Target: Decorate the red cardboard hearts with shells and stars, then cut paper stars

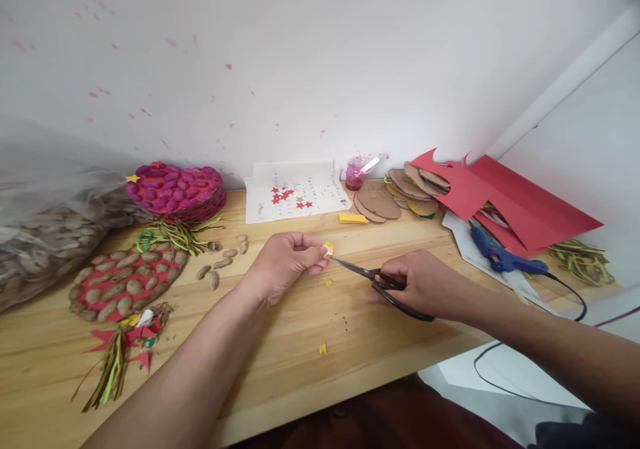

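Observation:
My left hand [289, 262] pinches a small piece of yellow paper [328, 248] between thumb and fingertips, above the wooden table. From the right, my right hand [417, 279] grips the dark handles of a pair of scissors [373, 275]. The tips of the blades are at the lower edge of the yellow paper; whether they are cutting into it I cannot tell. Below the hands, a yellow scrap [329, 283] lies on the wood, and a second scrap [323, 348] is closer to the front edge.
Peanuts cover a red disc [120, 310] at left, beside a bag of peanuts [35, 255] and a pink-painted peanut piece [175, 192]. Red stars [283, 196] rest on white paper [320, 205]. Cardboard discs [379, 202], red paper [545, 202] and a blue glue gun [505, 257] occupy the right.

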Demonstrator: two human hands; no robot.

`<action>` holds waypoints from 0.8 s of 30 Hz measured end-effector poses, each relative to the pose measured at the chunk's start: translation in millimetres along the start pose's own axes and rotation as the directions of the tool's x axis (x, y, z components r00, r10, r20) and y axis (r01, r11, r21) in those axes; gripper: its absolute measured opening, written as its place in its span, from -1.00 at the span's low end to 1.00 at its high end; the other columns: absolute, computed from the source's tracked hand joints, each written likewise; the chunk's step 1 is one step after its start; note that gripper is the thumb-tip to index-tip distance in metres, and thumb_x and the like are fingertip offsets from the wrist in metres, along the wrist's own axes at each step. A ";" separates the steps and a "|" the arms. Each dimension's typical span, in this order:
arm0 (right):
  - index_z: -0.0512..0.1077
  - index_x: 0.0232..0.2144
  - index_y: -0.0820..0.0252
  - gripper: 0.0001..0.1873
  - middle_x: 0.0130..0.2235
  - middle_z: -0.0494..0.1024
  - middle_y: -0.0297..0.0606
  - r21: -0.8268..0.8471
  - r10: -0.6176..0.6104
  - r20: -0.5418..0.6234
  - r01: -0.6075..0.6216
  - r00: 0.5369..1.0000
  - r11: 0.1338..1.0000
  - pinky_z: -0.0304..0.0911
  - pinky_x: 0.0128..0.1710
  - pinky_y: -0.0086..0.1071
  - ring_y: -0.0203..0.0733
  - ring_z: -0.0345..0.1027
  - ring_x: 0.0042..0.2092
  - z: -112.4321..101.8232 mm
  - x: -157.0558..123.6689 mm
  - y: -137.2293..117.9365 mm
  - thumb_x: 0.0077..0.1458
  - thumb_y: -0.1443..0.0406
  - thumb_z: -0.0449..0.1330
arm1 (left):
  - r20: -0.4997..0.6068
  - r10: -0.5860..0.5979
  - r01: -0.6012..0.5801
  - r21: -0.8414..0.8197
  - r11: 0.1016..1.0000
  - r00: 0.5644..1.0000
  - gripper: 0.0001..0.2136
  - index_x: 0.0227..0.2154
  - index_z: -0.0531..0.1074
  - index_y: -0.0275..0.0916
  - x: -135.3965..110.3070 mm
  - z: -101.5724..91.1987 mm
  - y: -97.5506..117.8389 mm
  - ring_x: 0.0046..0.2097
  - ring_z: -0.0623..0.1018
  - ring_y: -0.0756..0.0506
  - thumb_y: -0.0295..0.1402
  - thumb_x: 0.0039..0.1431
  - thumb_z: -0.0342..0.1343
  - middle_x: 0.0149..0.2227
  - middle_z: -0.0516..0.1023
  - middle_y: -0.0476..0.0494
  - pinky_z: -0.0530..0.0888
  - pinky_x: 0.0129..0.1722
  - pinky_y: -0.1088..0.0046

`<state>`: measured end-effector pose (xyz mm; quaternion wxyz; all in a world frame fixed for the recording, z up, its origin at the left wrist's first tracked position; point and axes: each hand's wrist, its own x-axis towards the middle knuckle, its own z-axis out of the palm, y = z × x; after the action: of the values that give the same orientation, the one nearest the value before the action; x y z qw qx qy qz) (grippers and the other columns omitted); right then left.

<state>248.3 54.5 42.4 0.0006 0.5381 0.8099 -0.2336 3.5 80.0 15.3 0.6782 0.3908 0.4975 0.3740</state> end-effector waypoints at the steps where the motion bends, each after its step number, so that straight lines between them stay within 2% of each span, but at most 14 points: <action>1: 0.10 -0.67 0.14 -0.47 -0.63 0.14 -0.46 0.045 0.021 -0.008 -0.021 1.000 0.999 -0.13 -0.53 -0.37 -0.31 -0.05 -0.54 0.7 -0.7 0.7 0.03 -0.02 0.25 | -0.007 0.018 -0.019 -0.028 0.999 1.000 -0.80 -0.49 0.55 -0.36 0.3 -0.2 -0.5 -0.45 0.53 0.04 -0.37 -0.13 0.43 -0.48 0.61 -0.13 0.46 -0.37 0.54; 4: 0.18 -0.62 0.14 -0.54 -0.59 0.17 -0.46 0.181 0.071 -0.032 -0.064 0.997 0.981 -0.10 -0.53 -0.39 -0.31 -0.03 -0.52 2.6 -1.7 0.8 0.02 0.01 0.27 | -0.035 0.052 -0.056 -0.130 0.990 0.998 -0.74 -0.46 0.55 -0.36 0.8 -0.1 -1.1 -0.41 0.55 0.03 -0.32 -0.18 0.46 -0.44 0.62 -0.14 0.48 -0.33 0.53; 9: 0.26 -0.56 0.14 -0.60 -0.54 0.18 -0.45 0.304 0.088 -0.043 -0.071 0.995 0.950 -0.05 -0.50 -0.40 -0.29 0.02 -0.48 6.9 1.0 -8.1 0.03 0.02 0.28 | -0.073 0.042 -0.058 -0.245 0.968 0.996 -0.72 -0.43 0.56 -0.35 -1.8 2.1 2.9 -0.36 0.57 0.04 -0.33 -0.19 0.48 -0.38 0.63 -0.13 0.51 -0.28 0.55; 14: 0.19 -0.57 0.13 -0.55 -0.53 0.08 -0.47 0.448 0.099 -0.002 -0.088 0.995 0.890 -0.05 -0.49 -0.41 -0.30 -0.03 -0.47 13.1 5.5 -17.0 0.05 -0.02 0.25 | -0.082 0.033 -0.057 -0.306 0.950 0.996 -0.75 -0.44 0.55 -0.38 -3.4 3.4 5.2 -0.36 0.58 0.04 -0.38 -0.16 0.47 -0.38 0.64 -0.16 0.53 -0.29 0.57; 24: 0.14 -0.59 0.13 -0.51 -0.53 0.04 -0.47 0.551 0.153 0.082 -0.172 0.985 0.817 -0.13 -0.51 -0.40 -0.33 -0.09 -0.48 12.7 5.0 -24.6 0.02 -0.01 0.28 | -0.096 0.038 -0.068 -0.323 0.944 0.995 -0.76 -0.46 0.53 -0.38 -4.4 4.1 6.7 -0.38 0.58 0.04 -0.40 -0.14 0.47 -0.41 0.62 -0.14 0.54 -0.31 0.58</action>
<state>221.6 46.4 39.1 -0.1222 0.5780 0.6581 -0.4668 5.7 78.1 23.8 0.7003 0.2698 0.4478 0.4861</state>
